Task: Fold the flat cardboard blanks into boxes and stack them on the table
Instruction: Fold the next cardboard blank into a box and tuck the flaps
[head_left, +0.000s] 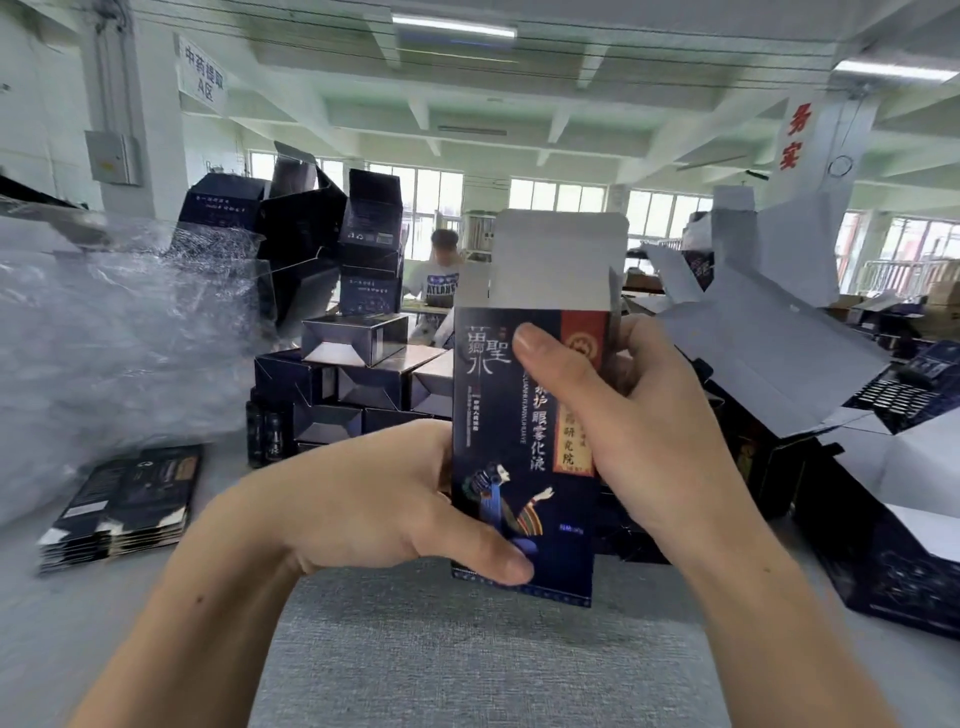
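Cardboard this thin weighs next to nothing, so the box (498, 452) needs care more than force. I hold it upright in front of me, lifted above the tabletop (467, 649), with its printed face toward me. My left hand (374, 493) is clamped on the lower left edge, thumb laid across the front near the bottom, fingers out of sight behind. My right hand (654, 431) is clamped on the upper right, thumb pressed flat on the front, fingers wrapped round the side. The flap (558, 260) at the top stands straight up with its white inside showing, so the top is not yet closed. Whether the bottom is tucked I cannot tell.

I judge the walls stiff along the creases but easy to dent in the middle of a panel, and the glossy print looks a little slippery. It seems best to hold it at the edges and corners, as my 2 hands do now, and to push the flap over at its fold line.

Blanks (124, 499) lie in a flat pile on the tabletop to my left, near crumpled plastic wrap (104, 322). Finished boxes (353, 374) are stacked behind the 1 I hold, which is likely where this 1 belongs.
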